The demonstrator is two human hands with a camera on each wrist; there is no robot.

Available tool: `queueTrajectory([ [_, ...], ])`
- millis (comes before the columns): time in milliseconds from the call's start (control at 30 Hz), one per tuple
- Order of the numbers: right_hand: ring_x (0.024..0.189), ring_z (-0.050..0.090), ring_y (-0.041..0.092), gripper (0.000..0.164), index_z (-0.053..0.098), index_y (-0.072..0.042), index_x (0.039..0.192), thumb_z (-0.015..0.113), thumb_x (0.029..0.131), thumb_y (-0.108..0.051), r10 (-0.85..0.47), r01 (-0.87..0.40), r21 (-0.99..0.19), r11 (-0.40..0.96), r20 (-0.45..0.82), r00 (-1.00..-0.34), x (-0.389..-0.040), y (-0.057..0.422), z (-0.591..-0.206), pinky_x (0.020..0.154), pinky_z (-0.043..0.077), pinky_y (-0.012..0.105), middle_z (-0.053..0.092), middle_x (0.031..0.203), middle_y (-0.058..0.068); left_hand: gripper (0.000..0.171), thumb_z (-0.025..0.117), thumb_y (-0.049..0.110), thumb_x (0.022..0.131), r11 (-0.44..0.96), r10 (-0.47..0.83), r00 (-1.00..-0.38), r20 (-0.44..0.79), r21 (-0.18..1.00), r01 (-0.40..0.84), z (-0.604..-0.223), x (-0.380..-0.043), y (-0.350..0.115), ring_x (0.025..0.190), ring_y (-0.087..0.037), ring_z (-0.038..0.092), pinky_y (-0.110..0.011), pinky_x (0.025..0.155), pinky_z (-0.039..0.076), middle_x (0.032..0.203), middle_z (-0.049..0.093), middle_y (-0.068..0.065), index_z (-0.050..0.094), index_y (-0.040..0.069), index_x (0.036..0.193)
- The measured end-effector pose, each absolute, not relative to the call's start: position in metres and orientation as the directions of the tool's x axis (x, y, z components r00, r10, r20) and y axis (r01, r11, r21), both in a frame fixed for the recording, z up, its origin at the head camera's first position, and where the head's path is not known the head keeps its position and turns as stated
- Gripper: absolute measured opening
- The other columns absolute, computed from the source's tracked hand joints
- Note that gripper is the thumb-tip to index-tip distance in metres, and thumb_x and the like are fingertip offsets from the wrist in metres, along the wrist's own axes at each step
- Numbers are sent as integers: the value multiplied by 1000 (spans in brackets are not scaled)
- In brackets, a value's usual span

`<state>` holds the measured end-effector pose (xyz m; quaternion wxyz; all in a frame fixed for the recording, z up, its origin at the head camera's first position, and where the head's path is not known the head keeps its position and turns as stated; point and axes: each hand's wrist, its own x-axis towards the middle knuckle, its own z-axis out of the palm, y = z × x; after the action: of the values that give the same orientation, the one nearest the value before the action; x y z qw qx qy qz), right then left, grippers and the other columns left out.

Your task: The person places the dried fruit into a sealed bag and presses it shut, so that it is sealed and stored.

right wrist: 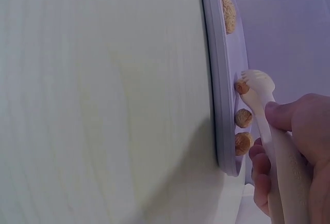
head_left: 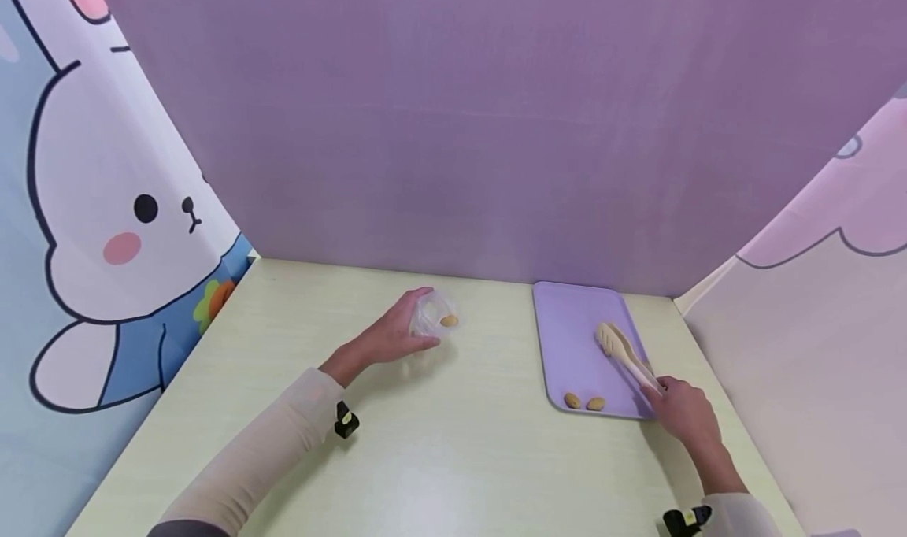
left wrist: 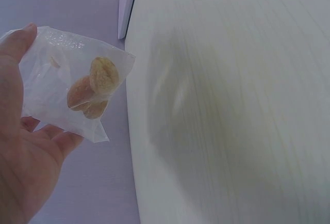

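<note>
My left hand (head_left: pixel 388 334) holds a small clear plastic bag (head_left: pixel 431 314) above the table, thumb at one side and fingers at the other. Several brown walnut-like nuts (left wrist: pixel 103 75) lie inside the bag. Over the purple tray (head_left: pixel 567 332), my right hand (head_left: pixel 686 411) grips a pair of beige tongs (head_left: pixel 623 353) by the handles. One nut (right wrist: pixel 241 86) shows right at the tongs' head in the right wrist view; I cannot tell whether it is pinched. Two nuts (head_left: pixel 571 401) lie at the tray's near edge, and a larger-looking nut (right wrist: pixel 228 13) shows farther along the rim.
The pale wood-grain table (head_left: pixel 439 450) spreads between the hands. A purple panel (head_left: pixel 453 127) rises behind it. Printed cloth with a rabbit (head_left: pixel 106 206) stands on the left and a pink and white printed wall (head_left: pixel 815 324) on the right.
</note>
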<state>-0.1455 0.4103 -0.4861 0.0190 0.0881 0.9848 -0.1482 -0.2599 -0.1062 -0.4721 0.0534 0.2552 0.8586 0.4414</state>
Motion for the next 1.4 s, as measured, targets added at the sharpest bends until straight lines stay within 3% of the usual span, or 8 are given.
queueTrajectory([
  [367,71,59,31,52,62,5,127,55,101,-39,181,184,-321,929,-42,-983,-149,406,-480,53,40,37,68,88,21,95,80,32,86,482,492,-860,137,780,400,-473,-261,-106,129,-30,49,-54,109,44,155,39,-15,24,11,159],
  [967,71,60,31,46,67,6,122,62,99,-34,113,77,-342,937,89,-990,-155,388,-476,57,44,41,72,88,22,95,80,33,86,474,487,-862,138,787,394,-472,-261,-107,128,-30,50,-54,108,45,154,39,-14,24,12,159],
  [1200,66,56,25,41,69,4,116,65,97,-32,91,40,-365,930,126,-988,-156,377,-470,57,41,37,66,71,9,95,80,31,85,476,486,-864,132,789,388,-473,-262,-107,128,-30,49,-54,108,45,155,39,-13,24,12,159],
  [1400,66,55,24,39,71,2,118,66,97,-31,79,21,-377,926,137,-987,-158,367,-465,58,41,36,63,67,4,95,80,32,86,481,484,-866,127,788,385,-472,-262,-107,129,-30,49,-54,109,45,155,38,-13,24,12,159],
])
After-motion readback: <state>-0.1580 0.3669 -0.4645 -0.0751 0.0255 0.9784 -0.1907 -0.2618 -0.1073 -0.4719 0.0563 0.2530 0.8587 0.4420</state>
